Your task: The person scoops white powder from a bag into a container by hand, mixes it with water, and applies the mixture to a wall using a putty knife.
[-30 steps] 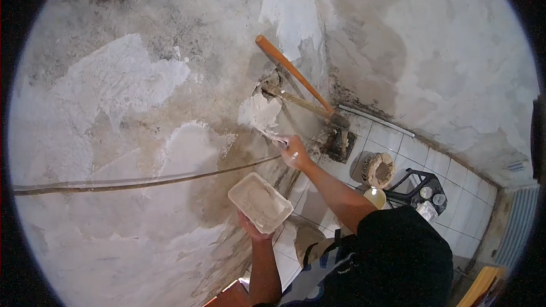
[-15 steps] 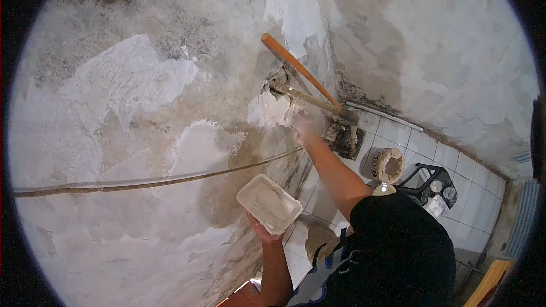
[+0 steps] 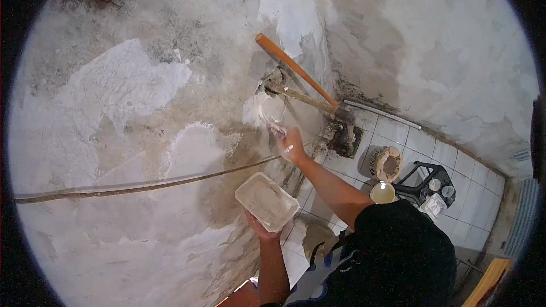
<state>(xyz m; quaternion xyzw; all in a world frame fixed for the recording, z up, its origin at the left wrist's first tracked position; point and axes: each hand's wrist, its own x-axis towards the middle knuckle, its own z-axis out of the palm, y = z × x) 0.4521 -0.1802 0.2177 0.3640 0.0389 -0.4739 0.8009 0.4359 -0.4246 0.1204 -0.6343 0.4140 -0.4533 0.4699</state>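
Observation:
My left hand (image 3: 263, 226) is closed on a shallow rectangular tub (image 3: 267, 200) from below. The inside of the tub is smeared with pale plaster. Against the wall, my right hand (image 3: 291, 143) grips what looks like a putty knife (image 3: 277, 129), its blade end at a wet white patch of plaster (image 3: 263, 108). White smears mark the back of that hand. Just above the patch, a pipe (image 3: 307, 99) sticks out of a rough hole in the wall.
An orange-brown wooden handle (image 3: 293, 67) leans on the wall near the corner. A thin cable (image 3: 153, 185) runs along the wall. On the tiled floor stand a plaster-crusted bucket (image 3: 388, 164), a pale yellow container (image 3: 383, 193) and a black stool (image 3: 435, 185) bearing small tubs.
My right hand has drawn back down and left from the pipe, and the tool in it now shows. The white patch looks smoother. My left hand holds the tub almost in place.

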